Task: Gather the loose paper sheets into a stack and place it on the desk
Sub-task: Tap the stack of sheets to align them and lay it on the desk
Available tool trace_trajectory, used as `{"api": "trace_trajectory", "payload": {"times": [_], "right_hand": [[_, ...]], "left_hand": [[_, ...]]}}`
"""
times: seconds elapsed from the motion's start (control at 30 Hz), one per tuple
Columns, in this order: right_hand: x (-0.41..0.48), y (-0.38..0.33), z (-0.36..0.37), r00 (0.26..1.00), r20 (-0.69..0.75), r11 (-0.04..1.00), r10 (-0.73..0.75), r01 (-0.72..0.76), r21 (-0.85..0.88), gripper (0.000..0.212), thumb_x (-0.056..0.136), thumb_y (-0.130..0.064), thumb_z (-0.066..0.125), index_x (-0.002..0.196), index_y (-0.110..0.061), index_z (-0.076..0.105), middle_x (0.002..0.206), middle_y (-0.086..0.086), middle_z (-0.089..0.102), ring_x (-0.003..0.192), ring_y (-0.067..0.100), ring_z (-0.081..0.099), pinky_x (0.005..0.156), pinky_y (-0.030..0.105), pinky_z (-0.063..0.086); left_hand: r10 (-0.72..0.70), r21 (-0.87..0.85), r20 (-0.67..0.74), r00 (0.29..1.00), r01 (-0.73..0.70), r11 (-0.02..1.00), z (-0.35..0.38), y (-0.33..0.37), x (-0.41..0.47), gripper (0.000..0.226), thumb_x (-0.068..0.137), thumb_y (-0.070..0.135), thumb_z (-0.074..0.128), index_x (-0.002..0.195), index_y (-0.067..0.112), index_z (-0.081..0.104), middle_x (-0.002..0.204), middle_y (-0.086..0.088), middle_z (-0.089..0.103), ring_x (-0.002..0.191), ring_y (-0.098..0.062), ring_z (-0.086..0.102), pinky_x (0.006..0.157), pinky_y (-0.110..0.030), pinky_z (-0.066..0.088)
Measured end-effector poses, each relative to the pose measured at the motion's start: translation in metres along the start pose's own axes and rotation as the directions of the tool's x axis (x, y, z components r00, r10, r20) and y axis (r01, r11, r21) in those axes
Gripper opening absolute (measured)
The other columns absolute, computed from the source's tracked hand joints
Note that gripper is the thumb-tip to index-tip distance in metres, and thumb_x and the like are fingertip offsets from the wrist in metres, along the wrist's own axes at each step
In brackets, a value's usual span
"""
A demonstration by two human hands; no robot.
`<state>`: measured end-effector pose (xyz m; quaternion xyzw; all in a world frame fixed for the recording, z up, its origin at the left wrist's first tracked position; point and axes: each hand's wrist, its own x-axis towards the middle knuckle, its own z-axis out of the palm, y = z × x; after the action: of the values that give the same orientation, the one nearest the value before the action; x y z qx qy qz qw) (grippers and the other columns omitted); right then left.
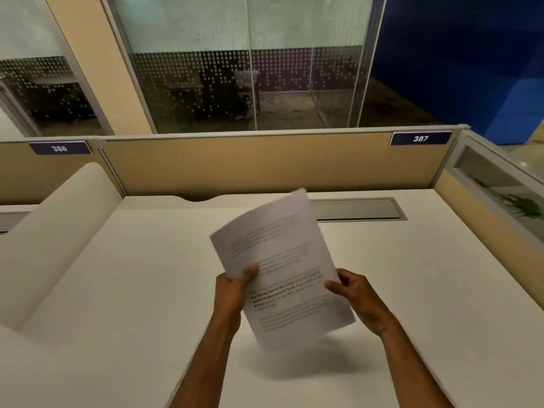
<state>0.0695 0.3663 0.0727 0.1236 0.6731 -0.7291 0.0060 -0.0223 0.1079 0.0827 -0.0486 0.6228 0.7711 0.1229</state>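
Observation:
A stack of white printed paper sheets (279, 260) is held up above the white desk (132, 290), tilted with its top leaning away and to the right. My left hand (234, 288) grips the stack's left edge, thumb on the front. Along the right edge, my right hand (354, 293) pinches the sheets between thumb and fingers. The stack's lower edge hangs clear of the desk and throws a shadow below it. The upper part of the sheets is blurred.
A tan partition (265, 163) with the labels 386 and 387 closes the desk's far side. A grey cable cover (359, 209) lies in the desk behind the paper. A cream divider (56, 231) rises on the left, a glass-topped side panel (497, 195) on the right.

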Motion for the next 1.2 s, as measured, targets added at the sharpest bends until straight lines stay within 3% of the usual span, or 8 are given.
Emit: {"api": "trace_trajectory", "payload": {"times": [0.13,0.2,0.3,0.43,0.6,0.7,0.97,1.2], "right_hand": [[-0.010,0.017,-0.009,0.995,0.103,0.873,-0.010,-0.041,0.486,0.040,0.087,-0.017,0.066,0.127,-0.013,0.066,0.127,0.018,0.068,0.115,0.031,0.067,0.088,0.034,0.059],[-0.008,0.013,0.006,0.998,0.058,0.812,-0.032,-0.008,0.583,0.039,0.086,-0.014,0.066,0.125,-0.014,0.068,0.123,0.016,0.070,0.112,0.029,0.068,0.087,0.037,0.059],[-0.001,0.002,0.027,0.995,-0.093,0.855,-0.034,0.077,0.513,0.038,0.086,-0.013,0.070,0.123,-0.015,0.066,0.118,0.014,0.072,0.105,0.028,0.070,0.082,0.040,0.060],[0.000,-0.011,0.012,0.975,-0.217,0.917,-0.046,0.127,0.379,0.033,0.083,-0.018,0.069,0.116,-0.009,0.068,0.111,0.020,0.072,0.103,0.037,0.068,0.078,0.045,0.060],[-0.009,-0.022,-0.019,0.988,-0.029,0.981,-0.155,0.157,0.114,0.040,0.089,-0.034,0.068,0.126,-0.019,0.065,0.111,0.018,0.072,0.100,0.031,0.070,0.081,0.046,0.060],[-0.008,-0.023,-0.017,0.991,0.029,0.991,-0.131,0.131,-0.008,0.044,0.084,-0.047,0.068,0.123,-0.029,0.067,0.108,0.013,0.074,0.101,0.033,0.071,0.082,0.048,0.062],[-0.001,-0.010,-0.024,0.987,-0.129,0.992,-0.100,0.089,-0.084,0.027,0.076,-0.050,0.074,0.100,-0.040,0.075,0.098,0.004,0.078,0.095,0.029,0.073,0.085,0.046,0.059],[-0.006,0.029,-0.026,0.985,-0.168,0.999,-0.034,0.029,-0.028,0.030,0.073,-0.044,0.081,0.101,-0.036,0.077,0.100,0.002,0.079,0.094,0.019,0.075,0.071,0.024,0.060]], "left_hand": [[-0.065,-0.213,-0.094,0.993,0.044,0.976,0.008,0.010,0.003,0.033,0.089,0.014,0.075,0.120,0.006,0.069,0.113,-0.014,0.078,0.100,-0.036,0.074,0.090,-0.052,0.060],[-0.084,-0.302,-0.114,0.990,0.046,0.952,0.016,0.010,0.000,0.029,0.089,0.011,0.074,0.117,0.009,0.068,0.115,-0.014,0.076,0.101,-0.037,0.072,0.091,-0.054,0.058],[-0.102,-0.390,-0.081,0.991,0.063,0.919,0.028,0.003,-0.007,0.026,0.089,0.011,0.073,0.114,0.016,0.068,0.110,-0.011,0.078,0.095,-0.033,0.076,0.085,-0.054,0.061],[-0.060,-0.293,0.038,0.997,0.069,0.954,0.005,-0.003,-0.010,0.045,0.079,0.019,0.074,0.123,0.015,0.068,0.102,-0.003,0.083,0.088,-0.021,0.080,0.069,-0.038,0.066],[0.001,0.123,0.261,0.965,-0.034,0.992,-0.072,0.036,0.025,0.065,0.073,0.046,0.085,0.132,0.025,0.067,0.116,-0.007,0.079,0.105,-0.026,0.075,0.088,-0.045,0.061],[-0.050,0.292,0.361,0.931,-0.062,0.954,-0.060,0.039,0.029,0.051,0.068,0.047,0.082,0.113,0.024,0.078,0.110,-0.008,0.080,0.101,-0.028,0.076,0.078,-0.038,0.063],[0.079,0.219,0.110,0.991,-0.102,0.970,-0.022,-0.004,0.011,0.021,0.080,0.040,0.072,0.081,0.021,0.080,0.082,-0.003,0.081,0.070,-0.021,0.075,0.062,-0.032,0.060],[0.033,0.202,0.012,0.999,-0.035,0.979,-0.021,-0.055,-0.006,0.016,0.079,0.035,0.079,0.084,0.020,0.082,0.082,-0.008,0.082,0.077,-0.031,0.076,0.067,-0.040,0.061]]}}
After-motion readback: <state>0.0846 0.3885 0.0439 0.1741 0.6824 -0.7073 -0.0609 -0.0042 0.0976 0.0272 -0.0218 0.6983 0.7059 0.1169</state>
